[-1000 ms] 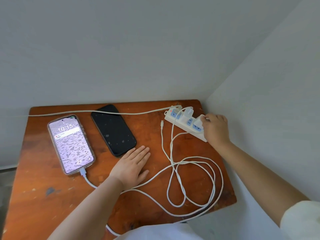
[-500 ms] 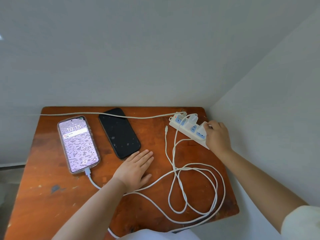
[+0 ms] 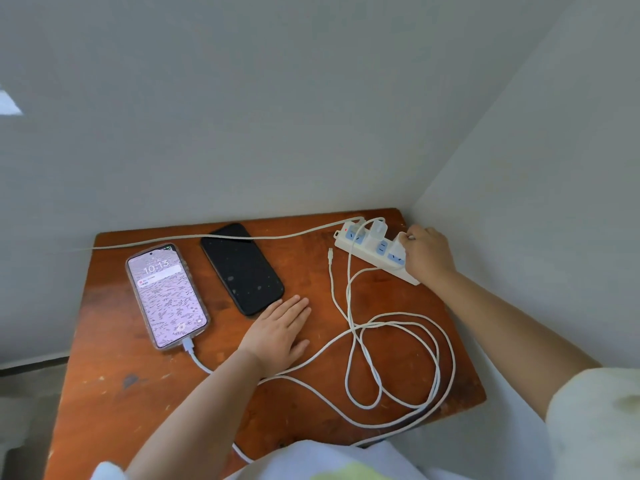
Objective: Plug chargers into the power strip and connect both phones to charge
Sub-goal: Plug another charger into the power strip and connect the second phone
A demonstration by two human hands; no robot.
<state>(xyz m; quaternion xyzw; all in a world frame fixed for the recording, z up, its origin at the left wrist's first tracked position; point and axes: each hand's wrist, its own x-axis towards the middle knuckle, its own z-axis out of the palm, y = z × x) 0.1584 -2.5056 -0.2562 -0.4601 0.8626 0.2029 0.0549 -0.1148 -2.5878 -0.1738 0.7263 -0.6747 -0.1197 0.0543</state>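
Nothing much has moved since a second ago: both hands stay where they were, and only the camera has tipped a little. On the power strip (image 3: pixel 375 252), at the far right of the bench (image 3: pixel 114 393), the right hand (image 3: pixel 427 256) rests with its fingers curled round a white charger (image 3: pixel 398 242). It looks like a pinch, but the hand hides most of the plug. A second white charger (image 3: pixel 375 232) stands in the strip next to it.

Near the middle of the bench, the left hand (image 3: pixel 278 336) lies flat, fingers straight, holding nothing. Its fingertips are just beside the black phone (image 3: pixel 241 268), whose screen is dark. A loose cable end (image 3: pixel 331 252) lies apart from that phone, near the strip.

Left of the black phone lies the lit phone (image 3: pixel 167 296), showing 10:13. A white cable (image 3: pixel 197 358) is plugged into its bottom end. More white cable lies in loops (image 3: pixel 398 358) on the right side of the bench.
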